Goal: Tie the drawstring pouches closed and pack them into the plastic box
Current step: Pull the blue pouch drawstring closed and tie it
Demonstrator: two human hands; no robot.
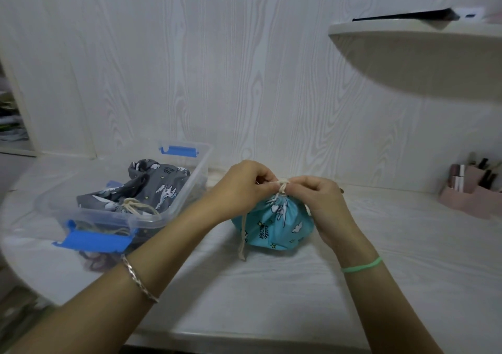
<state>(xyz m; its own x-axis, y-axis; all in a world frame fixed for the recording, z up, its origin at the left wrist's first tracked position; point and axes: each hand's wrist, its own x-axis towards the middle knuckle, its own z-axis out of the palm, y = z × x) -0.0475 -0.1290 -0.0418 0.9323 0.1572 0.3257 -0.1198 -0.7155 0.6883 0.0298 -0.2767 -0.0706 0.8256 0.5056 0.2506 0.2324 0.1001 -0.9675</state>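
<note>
The drawstring [282, 183] was pinched from both sides at the gathered neck of the blue pouch [274, 223]. The fingers [264, 179] of the left hand [244, 186] were curled round the cord on one side. Those of the right hand [322, 200] were curled round it on the other, with a short crossing of cord drawn between them. Whether a knot had been completed could not be told. One loose cord end [242, 235] was seen hanging down the pouch's left side to the table [271, 285]. The pouch itself, printed with unicorns, clouds and stars, was set on the table near the middle and toward the back edge, its mouth gathered shut. A metal bracelet [139, 280] was worn on the left wrist and a green band [361, 266] on the right.

Just left of the pouch, toward the table's left edge, the clear plastic box [152, 219] was placed without a lid. A blue latch [95, 241] was fitted on its near end and another [179, 151] on its far end. Inside it a grey pouch [152, 187] with a similar print was lying, its cord [131, 204] knotted at the neck; more fabric and cord could be made out dimly through the near wall.

At the back right corner a pink organiser [467, 194] was standing, with small cosmetic items held upright in it. A white shelf [421, 54] was mounted on the wall above the right side.
</note>
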